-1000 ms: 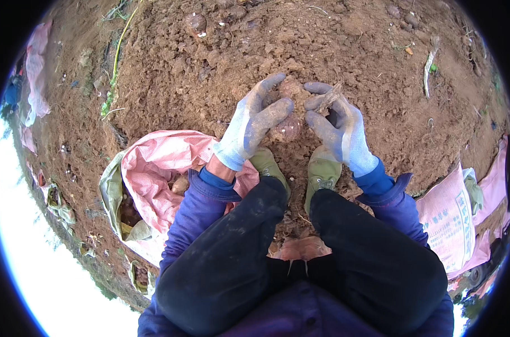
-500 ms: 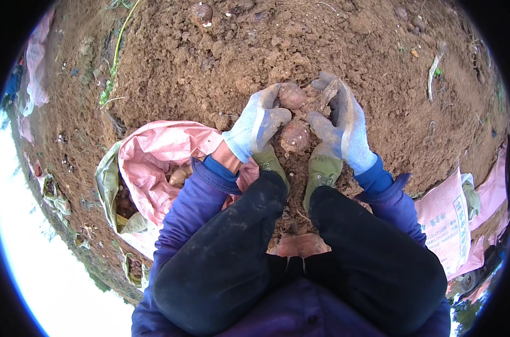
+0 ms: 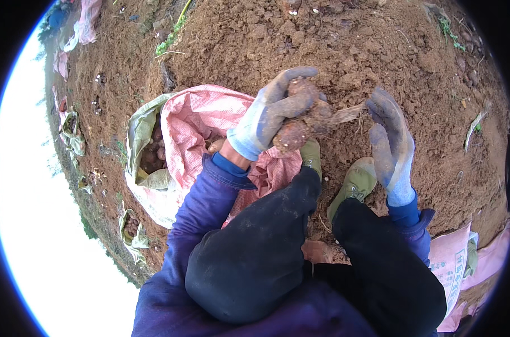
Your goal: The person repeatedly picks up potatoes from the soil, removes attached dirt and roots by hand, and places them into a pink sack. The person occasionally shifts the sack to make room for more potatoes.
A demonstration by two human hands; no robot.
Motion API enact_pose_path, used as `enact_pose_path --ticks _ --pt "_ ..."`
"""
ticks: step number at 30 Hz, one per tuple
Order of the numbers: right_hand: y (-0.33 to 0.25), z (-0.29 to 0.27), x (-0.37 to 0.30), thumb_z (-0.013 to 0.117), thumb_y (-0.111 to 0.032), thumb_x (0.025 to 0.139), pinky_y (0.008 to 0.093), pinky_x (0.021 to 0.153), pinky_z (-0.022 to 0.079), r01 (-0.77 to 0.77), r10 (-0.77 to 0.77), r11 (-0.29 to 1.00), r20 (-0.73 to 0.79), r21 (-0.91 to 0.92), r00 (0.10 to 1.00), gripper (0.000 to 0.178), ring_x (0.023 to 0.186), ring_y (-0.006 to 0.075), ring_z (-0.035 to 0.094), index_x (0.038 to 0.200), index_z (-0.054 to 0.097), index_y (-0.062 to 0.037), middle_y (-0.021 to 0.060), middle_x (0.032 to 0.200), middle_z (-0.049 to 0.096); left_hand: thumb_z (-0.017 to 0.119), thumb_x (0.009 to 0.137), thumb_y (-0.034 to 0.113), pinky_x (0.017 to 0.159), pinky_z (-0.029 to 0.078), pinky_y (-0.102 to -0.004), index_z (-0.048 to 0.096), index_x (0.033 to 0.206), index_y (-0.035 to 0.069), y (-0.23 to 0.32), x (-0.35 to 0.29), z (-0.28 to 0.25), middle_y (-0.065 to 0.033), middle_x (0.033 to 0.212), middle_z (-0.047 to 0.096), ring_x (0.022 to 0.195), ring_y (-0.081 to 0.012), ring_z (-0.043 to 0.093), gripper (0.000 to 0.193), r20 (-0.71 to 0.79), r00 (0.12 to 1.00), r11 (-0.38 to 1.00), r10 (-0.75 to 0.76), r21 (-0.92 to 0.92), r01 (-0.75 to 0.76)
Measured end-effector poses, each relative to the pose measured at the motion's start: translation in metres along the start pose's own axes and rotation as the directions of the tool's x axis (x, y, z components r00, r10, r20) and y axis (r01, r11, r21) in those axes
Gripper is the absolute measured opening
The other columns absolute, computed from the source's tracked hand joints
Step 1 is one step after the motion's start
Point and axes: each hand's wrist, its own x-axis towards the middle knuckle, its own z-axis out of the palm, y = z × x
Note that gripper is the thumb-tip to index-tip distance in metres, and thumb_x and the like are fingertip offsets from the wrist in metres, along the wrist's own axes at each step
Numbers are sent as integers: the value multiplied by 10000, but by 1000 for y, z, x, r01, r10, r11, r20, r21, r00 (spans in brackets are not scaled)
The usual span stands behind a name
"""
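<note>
My left hand [image 3: 273, 115], in a soiled light-blue and grey glove, is closed around a clump of brown tubers [image 3: 292, 135] caked with soil. A dry stalk [image 3: 345, 114] juts from the clump toward the right. Just right of it is my right hand [image 3: 391, 147], gloved alike, its thumb apart from its fingers and nothing in its grasp. Below and left of the clump, an open pink woven sack [image 3: 201, 106] lies by my left leg. Some pale tubers [image 3: 215, 146] show inside, partly hidden by my left wrist.
A green-lined sack [image 3: 137, 132] with several tubers adjoins the pink one. Smaller sacks [image 3: 132, 236] stand farther left. Pink printed sacks [image 3: 449, 261] lie at right. My green shoes [image 3: 356, 181] rest on loose brown soil [image 3: 345, 50]. A green stem [image 3: 179, 25] lies at upper left.
Both hands were around the tubers low between my shoes. Now the left hand has lifted the clump, and the right hand has let go and moved right. The view has shifted left.
</note>
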Motion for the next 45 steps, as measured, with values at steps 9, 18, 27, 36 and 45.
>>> enact_pose_path --ticks 9,18,27,36,45 --pt "7 -7 -4 654 -45 1058 249 878 543 -263 265 964 -43 46 963 305 994 82 632 1357 675 10 44 1238 670 763 982 298 885 582 -428 745 1293 23 65 1 -103 -204 1125 776 1001 -339 758 416 -93 985 386 146 922 30" --pt "22 -18 7 628 -51 1061 244 852 518 -340 339 940 -76 -3 938 291 930 74 598 1343 680 -1 29 1178 679 848 895 447 954 575 -485 570 1487 45 45 253 -98 -212 1218 767 1120 -394 744 768 -164 947 123 277 983 134" --pt "30 -31 10 634 -76 1062 242 794 499 -354 348 933 -92 -64 933 301 860 66 566 1350 692 -14 -8 1064 667 793 903 7 544 525 -290 577 986 105 8 177 -149 -30 830 634 676 -148 641 251 -473 874 990 115 127 -61" --pt "31 -5 24 723 -125 1037 266 866 550 -368 366 909 46 196 929 556 974 94 628 1545 528 -13 108 1282 672 657 1009 44 825 594 -270 561 1433 52 30 124 -49 -140 1277 714 935 -148 694 435 -154 976 987 157 -12 -161" --pt "11 22 47 662 -226 1085 271 591 538 -417 466 813 -24 407 885 305 720 118 643 1241 681 36 78 1012 703 604 986 2 903 563 -285 577 1416 -31 -24 89 76 -149 1267 711 1045 -166 675 433 -278 959 994 44 -87 -70"
